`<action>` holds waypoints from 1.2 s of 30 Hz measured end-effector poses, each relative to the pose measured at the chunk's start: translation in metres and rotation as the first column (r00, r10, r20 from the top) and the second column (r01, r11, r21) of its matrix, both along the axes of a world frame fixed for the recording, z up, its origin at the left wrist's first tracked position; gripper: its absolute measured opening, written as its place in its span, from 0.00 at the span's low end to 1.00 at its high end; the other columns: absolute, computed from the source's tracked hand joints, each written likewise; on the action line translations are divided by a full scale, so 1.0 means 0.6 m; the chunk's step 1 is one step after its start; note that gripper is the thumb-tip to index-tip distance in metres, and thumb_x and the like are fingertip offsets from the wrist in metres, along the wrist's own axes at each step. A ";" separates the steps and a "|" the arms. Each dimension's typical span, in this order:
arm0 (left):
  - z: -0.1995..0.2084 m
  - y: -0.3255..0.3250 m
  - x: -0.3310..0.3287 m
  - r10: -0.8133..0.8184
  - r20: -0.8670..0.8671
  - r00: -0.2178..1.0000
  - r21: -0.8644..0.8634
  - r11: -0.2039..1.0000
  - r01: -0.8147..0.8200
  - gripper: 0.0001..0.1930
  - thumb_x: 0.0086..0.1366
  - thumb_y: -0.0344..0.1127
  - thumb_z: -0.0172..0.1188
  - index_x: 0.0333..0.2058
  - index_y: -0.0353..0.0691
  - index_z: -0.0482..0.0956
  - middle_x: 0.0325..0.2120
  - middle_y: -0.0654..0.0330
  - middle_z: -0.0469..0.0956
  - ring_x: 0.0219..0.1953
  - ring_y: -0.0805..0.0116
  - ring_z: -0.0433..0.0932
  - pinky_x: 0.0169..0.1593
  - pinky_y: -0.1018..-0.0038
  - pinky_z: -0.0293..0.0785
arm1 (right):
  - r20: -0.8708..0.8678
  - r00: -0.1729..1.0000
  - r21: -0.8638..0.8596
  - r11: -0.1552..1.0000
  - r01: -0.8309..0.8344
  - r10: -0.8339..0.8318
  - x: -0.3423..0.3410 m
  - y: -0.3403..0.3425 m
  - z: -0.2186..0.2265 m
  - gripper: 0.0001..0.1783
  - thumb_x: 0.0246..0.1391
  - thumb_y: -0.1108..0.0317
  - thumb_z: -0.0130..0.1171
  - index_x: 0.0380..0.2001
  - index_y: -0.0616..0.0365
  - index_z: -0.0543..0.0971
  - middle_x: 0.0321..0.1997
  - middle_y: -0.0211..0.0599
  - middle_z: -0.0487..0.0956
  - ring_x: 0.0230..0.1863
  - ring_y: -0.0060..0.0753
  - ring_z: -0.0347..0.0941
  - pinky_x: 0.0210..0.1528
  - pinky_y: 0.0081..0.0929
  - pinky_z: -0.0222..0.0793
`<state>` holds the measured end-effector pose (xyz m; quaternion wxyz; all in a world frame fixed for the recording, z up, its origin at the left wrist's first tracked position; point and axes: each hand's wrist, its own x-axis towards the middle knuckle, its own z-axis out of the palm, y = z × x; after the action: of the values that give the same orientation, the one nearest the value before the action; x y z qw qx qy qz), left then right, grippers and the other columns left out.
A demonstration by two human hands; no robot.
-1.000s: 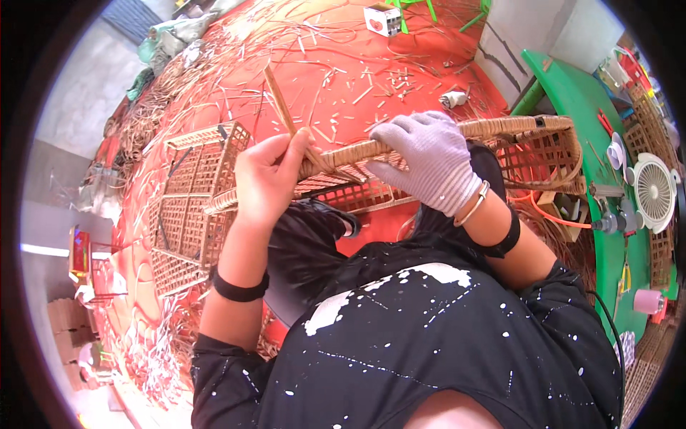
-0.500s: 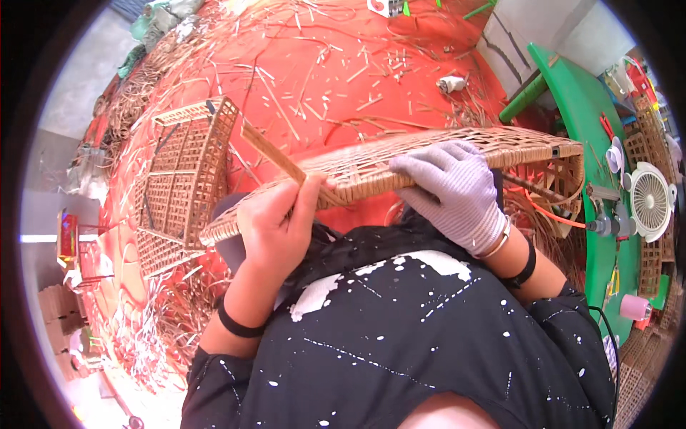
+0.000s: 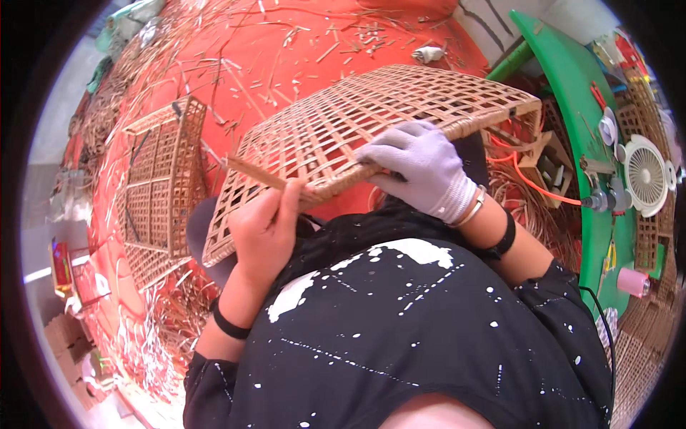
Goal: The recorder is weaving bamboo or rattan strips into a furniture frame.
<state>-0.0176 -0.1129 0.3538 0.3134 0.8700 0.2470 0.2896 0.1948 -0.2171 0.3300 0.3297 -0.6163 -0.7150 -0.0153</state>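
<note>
Across my lap lies an open-weave rattan panel with a wrapped rim, its lattice face tilted up into view. My bare left hand is closed at the near rim, pinching a flat brown strip whose free end juts up and left over the lattice. My right hand, in a pale lilac knitted glove, is closed round the same rim a little farther right, its fingers over the edge. The fingertips beneath the rim are hidden.
A second woven basket frame stands on the red floor sheet at left, among strip scraps. A green table on the right carries a white fan and a power tool with an orange hose. Below it sits an open box.
The panel has tilted so its lattice face shows much more, where before it was seen nearly edge-on. Both hands moved slightly left with it, still on the rim and strip.
</note>
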 end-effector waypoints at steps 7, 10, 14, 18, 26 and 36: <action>-0.001 0.025 -0.002 0.145 -0.136 0.980 -0.027 0.988 -0.149 0.11 0.63 0.32 0.53 0.26 0.32 0.79 0.15 0.58 0.75 0.16 0.76 0.70 0.23 0.78 0.64 | -0.080 0.995 0.063 0.997 -0.046 0.051 -0.001 0.017 -0.015 0.11 0.38 0.60 0.59 0.28 0.48 0.74 0.28 0.31 0.73 0.34 0.38 0.71 0.38 0.35 0.66; -0.010 0.044 0.006 0.018 -0.172 0.985 -0.067 0.997 -0.030 0.13 0.63 0.32 0.52 0.22 0.30 0.75 0.12 0.62 0.69 0.16 0.79 0.64 0.21 0.78 0.60 | -0.072 0.995 0.039 0.997 -0.065 0.067 -0.001 0.002 -0.014 0.11 0.38 0.60 0.60 0.28 0.49 0.74 0.29 0.32 0.73 0.35 0.38 0.71 0.39 0.35 0.65; -0.024 0.059 0.015 -0.008 -0.211 0.977 -0.135 0.991 -0.022 0.14 0.64 0.34 0.50 0.23 0.30 0.73 0.13 0.66 0.63 0.18 0.81 0.60 0.22 0.80 0.56 | -0.120 0.993 0.087 0.996 0.028 -0.017 0.048 -0.049 0.015 0.11 0.41 0.62 0.60 0.30 0.51 0.76 0.31 0.33 0.75 0.35 0.39 0.72 0.38 0.34 0.67; -0.049 0.071 0.006 -0.035 -0.194 0.980 -0.244 0.970 -0.013 0.14 0.65 0.36 0.49 0.26 0.31 0.75 0.15 0.70 0.62 0.19 0.83 0.58 0.22 0.82 0.54 | -0.150 0.864 0.168 0.849 0.501 -0.480 0.172 -0.156 0.053 0.09 0.43 0.64 0.60 0.29 0.57 0.78 0.27 0.39 0.77 0.30 0.41 0.75 0.34 0.32 0.71; -0.062 0.077 0.004 0.012 -0.125 0.992 -0.218 0.975 -0.039 0.14 0.65 0.38 0.50 0.28 0.32 0.77 0.15 0.70 0.63 0.19 0.84 0.58 0.22 0.82 0.54 | -0.333 -0.351 0.086 -0.398 0.913 -0.875 0.396 -0.587 0.005 0.23 0.49 0.49 0.45 0.25 0.58 0.78 0.29 0.51 0.77 0.33 0.52 0.73 0.40 0.40 0.67; -0.021 0.150 0.018 0.069 -0.161 0.985 -0.290 0.950 -0.114 0.17 0.65 0.42 0.49 0.33 0.31 0.77 0.23 0.66 0.72 0.25 0.80 0.68 0.29 0.84 0.66 | 0.290 -0.716 -0.345 -0.768 0.540 -0.635 0.341 -0.848 -0.067 0.17 0.49 0.54 0.52 0.42 0.44 0.75 0.48 0.38 0.72 0.50 0.42 0.69 0.50 0.33 0.65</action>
<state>-0.0067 -0.0231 0.3413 0.4079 0.8195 0.3508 0.1975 0.3997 -0.7258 0.2899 0.0533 -0.9214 0.3736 -0.0926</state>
